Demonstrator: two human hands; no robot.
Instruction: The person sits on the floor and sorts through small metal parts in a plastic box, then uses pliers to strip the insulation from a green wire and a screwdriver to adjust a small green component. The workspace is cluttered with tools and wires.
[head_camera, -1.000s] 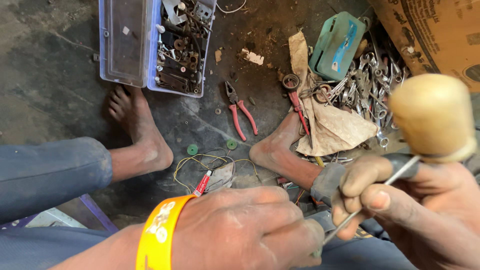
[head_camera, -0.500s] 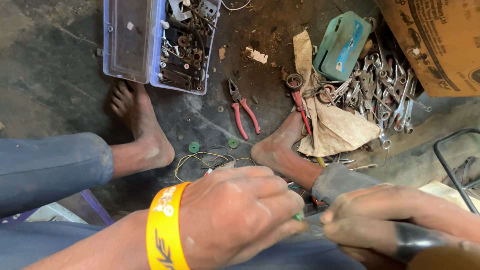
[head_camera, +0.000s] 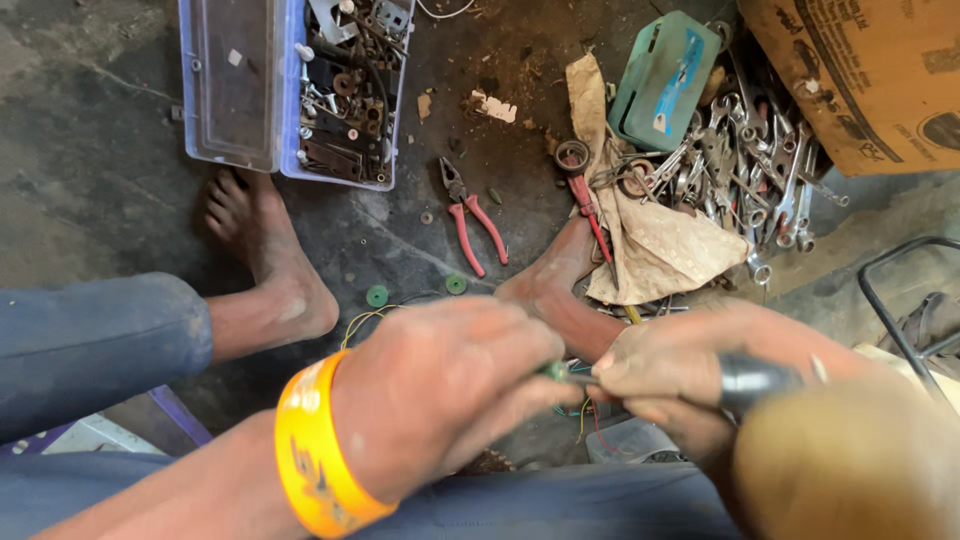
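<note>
Gripping a small green part (head_camera: 556, 371), the left hand (head_camera: 440, 390) is meeting the right hand (head_camera: 690, 365), which is clutching a dark tool handle (head_camera: 755, 380); a brown carton (head_camera: 860, 70) is crowding the floor's (head_camera: 90, 150) far right edge.

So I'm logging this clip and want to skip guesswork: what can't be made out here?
All in the head view:
- The small part in the left hand: the closed fingers cover it.
- The tool tip between the hands: only a blurred green bit shows.
- The tool handle in the right hand: blurred, cut by the frame edge.
- The parts in the plastic box: too small to tell.
</note>
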